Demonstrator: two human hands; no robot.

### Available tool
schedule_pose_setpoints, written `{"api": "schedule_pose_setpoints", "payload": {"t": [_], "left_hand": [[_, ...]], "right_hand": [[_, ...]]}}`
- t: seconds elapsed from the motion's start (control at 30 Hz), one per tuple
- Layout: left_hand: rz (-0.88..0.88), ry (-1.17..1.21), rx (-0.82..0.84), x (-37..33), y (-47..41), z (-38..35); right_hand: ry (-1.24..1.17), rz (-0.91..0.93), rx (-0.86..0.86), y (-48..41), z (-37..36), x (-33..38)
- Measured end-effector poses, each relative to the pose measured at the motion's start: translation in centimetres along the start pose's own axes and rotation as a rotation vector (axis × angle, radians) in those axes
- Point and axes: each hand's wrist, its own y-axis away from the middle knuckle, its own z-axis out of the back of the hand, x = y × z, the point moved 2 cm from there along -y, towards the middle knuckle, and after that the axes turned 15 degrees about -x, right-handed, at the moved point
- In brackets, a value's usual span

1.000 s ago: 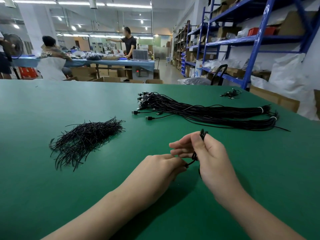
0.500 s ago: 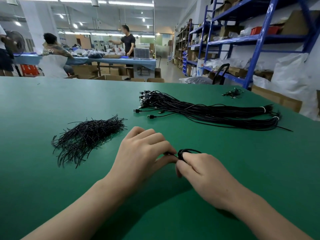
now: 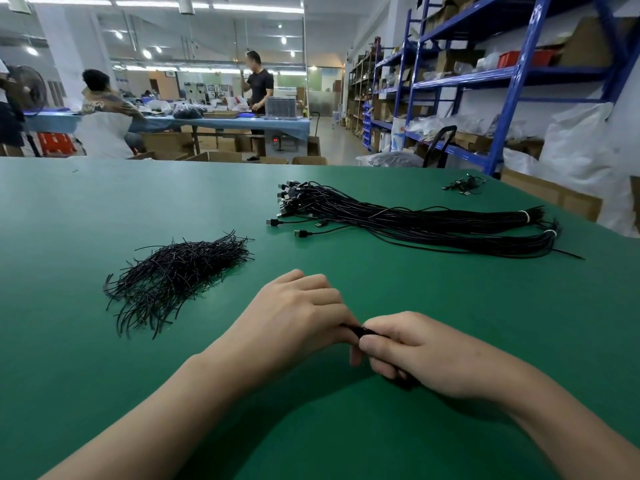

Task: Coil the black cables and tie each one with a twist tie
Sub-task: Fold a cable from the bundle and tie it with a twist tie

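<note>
My left hand (image 3: pixel 298 313) and my right hand (image 3: pixel 415 348) meet low over the green table (image 3: pixel 450 306), both pinching a small coiled black cable (image 3: pixel 360 330). Only a short dark piece of the coil shows between the fingertips; the remainder is hidden in my right palm. A loose pile of black twist ties (image 3: pixel 176 271) lies to the left of my hands. Farther back on the right lies a long bundle of black cables (image 3: pixel 415 220), bound with white bands at its right end and with plugs at its left end.
A small clump of coiled cables (image 3: pixel 464 185) sits near the table's far right edge. Blue shelving (image 3: pixel 512 81) with boxes and white sacks stands on the right. Two people work at a blue table (image 3: pixel 221 123) in the background.
My hands have come down from a raised position to just above the table. The cable loop that stood out above my right fingers is now squeezed flat between both hands.
</note>
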Motion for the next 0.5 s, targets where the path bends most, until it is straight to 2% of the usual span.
{"api": "schedule_pose_setpoints", "payload": {"t": [0.2, 0.5], "left_hand": [[0.302, 0.270, 0.028, 1.2, 1.1, -1.1], [0.496, 0.410, -0.061, 1.7, 1.3, -1.0]], "right_hand": [[-0.024, 0.090, -0.174, -0.3, 0.0, -0.5], [0.119, 0.332, -0.521, -0.4, -0.4, -0.7]]}}
